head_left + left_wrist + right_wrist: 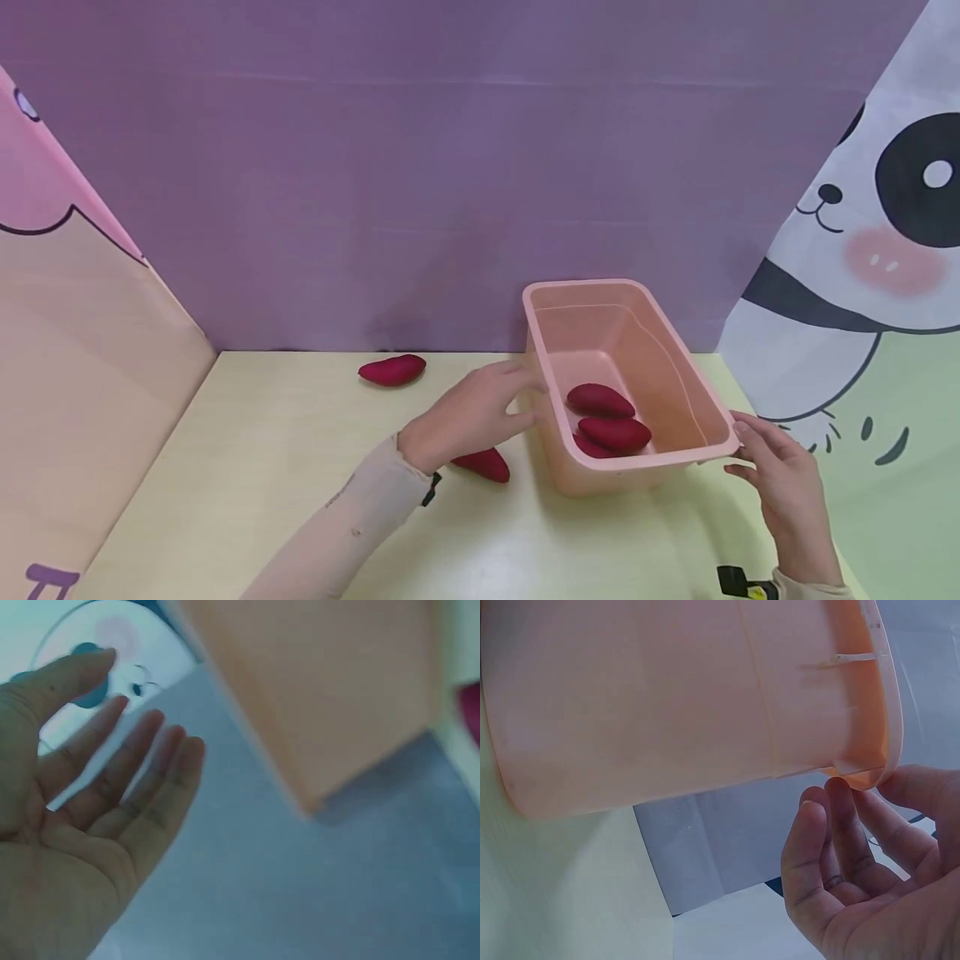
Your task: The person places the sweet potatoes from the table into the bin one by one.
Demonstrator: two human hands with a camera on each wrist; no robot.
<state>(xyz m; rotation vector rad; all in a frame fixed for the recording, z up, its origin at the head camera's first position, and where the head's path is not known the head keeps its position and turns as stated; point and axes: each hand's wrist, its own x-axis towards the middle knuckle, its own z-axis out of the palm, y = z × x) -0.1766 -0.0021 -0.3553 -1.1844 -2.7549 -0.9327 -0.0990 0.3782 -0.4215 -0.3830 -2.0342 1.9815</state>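
A pink plastic bin (551, 408) stands on the table, with three dark red sweet potatoes (615, 435) lying inside near its front end. My right hand (783, 479) pinches the rim at the front right corner; in the right wrist view, thumb and fingertips (842, 796) meet at that rim (894, 712). Beside the left wall is my left hand (480, 412), its fingers loosely extended. The left wrist view shows that hand (90, 802) holding nothing, apart from the bin (322, 690). Under the left forearm, a sweet potato (486, 465) lies partly hidden on the table.
Another sweet potato (392, 370) rests near the back edge of the pale table (285, 467). A purple backdrop (360, 183) rises behind, close to the bin's far end. Printed panels flank both sides, with a panda (892, 275) on the right one.
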